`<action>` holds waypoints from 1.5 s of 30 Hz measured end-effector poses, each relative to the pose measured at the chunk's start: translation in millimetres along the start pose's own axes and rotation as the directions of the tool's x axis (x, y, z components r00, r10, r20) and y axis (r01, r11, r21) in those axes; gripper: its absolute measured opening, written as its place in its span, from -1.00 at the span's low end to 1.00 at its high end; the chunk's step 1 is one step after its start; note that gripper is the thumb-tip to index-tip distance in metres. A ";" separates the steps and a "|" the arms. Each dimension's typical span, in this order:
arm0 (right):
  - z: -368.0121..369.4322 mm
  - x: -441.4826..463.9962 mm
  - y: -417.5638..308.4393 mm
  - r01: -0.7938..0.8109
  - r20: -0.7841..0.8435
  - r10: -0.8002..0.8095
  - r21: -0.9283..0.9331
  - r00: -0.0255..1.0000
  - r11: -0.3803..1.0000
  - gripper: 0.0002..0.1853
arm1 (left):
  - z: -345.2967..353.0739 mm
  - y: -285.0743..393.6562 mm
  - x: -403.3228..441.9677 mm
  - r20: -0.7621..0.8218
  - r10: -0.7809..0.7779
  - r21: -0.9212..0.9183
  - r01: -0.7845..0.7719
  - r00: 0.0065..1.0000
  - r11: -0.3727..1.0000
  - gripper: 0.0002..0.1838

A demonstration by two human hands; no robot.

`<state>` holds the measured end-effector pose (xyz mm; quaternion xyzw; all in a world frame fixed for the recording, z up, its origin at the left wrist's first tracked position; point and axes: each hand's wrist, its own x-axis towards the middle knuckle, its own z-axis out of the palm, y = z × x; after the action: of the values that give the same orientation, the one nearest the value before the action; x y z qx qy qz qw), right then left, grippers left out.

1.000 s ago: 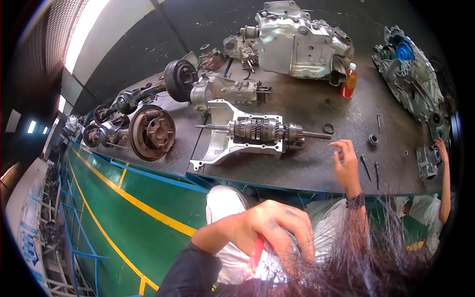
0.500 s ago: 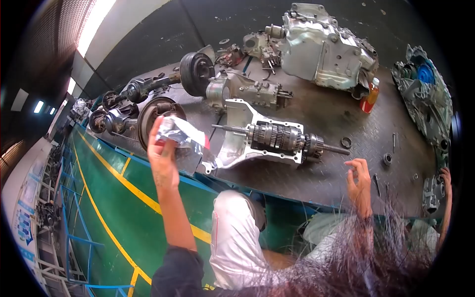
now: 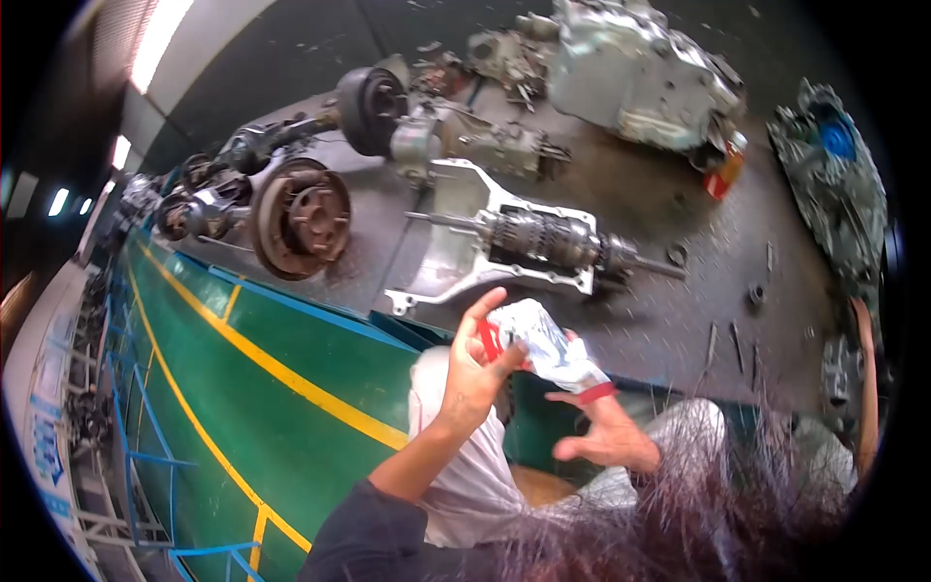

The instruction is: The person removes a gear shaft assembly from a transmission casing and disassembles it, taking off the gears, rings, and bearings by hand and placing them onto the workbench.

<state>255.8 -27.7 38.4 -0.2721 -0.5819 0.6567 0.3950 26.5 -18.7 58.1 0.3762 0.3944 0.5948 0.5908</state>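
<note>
My left hand point(image 3: 480, 354) is closed on a crumpled silver foil packet point(image 3: 543, 339) with red parts, held up in front of the bench edge. Just below its red lower end is my right hand point(image 3: 611, 436), fingers apart and thumb stretched out. The packet hides some of those fingertips, and whether they touch it I cannot tell. Beyond both hands lies an opened gearbox housing point(image 3: 456, 257) with a gear shaft point(image 3: 543, 238) in it, its long end pointing right.
A brake drum assembly point(image 3: 310, 221) stands at the left. Behind are a smaller gearbox casing point(image 3: 485, 145) and a large transmission point(image 3: 630, 82). A bottle point(image 3: 722, 167) stands beside it. Loose tools point(image 3: 735, 344) lie at the right, near another person's arm point(image 3: 866, 378).
My left hand has carried the foil packet right and down, away from the brake drum. My right hand has moved left and down to the packet. The view has shifted slightly.
</note>
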 end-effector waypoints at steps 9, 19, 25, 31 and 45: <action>-14.4 -17.6 35.4 -0.034 -0.394 0.120 0.218 0.911 0.975 -0.66 | 17.9 -28.8 -3.1 -0.010 -0.031 0.078 0.032 0.999 0.996 -0.06; -57.6 -51.1 5.4 -0.145 -0.399 0.124 -0.022 0.909 0.989 -0.79 | -3.3 8.5 -9.1 0.137 -0.187 0.191 0.159 0.973 0.969 0.02; -53.0 -49.3 10.2 0.002 -0.285 -0.079 -0.261 0.955 0.965 -0.84 | -16.0 -10.6 -21.9 0.173 0.299 0.249 -0.335 0.939 0.909 0.28; 3.2 -33.7 21.4 0.069 -0.629 -0.063 -0.015 0.775 0.998 -0.84 | -52.1 -61.2 -21.3 0.406 0.144 -0.347 0.007 0.902 0.938 0.34; 37.0 -33.2 8.5 0.031 -0.341 -0.267 -0.565 0.901 0.825 -0.16 | -138.4 110.3 12.7 -0.374 0.427 0.496 -0.212 0.823 0.842 -0.32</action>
<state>241.7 -75.8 33.1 -0.4558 -0.6697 0.3587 0.4637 -145.0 -8.4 102.5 0.4043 0.5768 0.6576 0.2673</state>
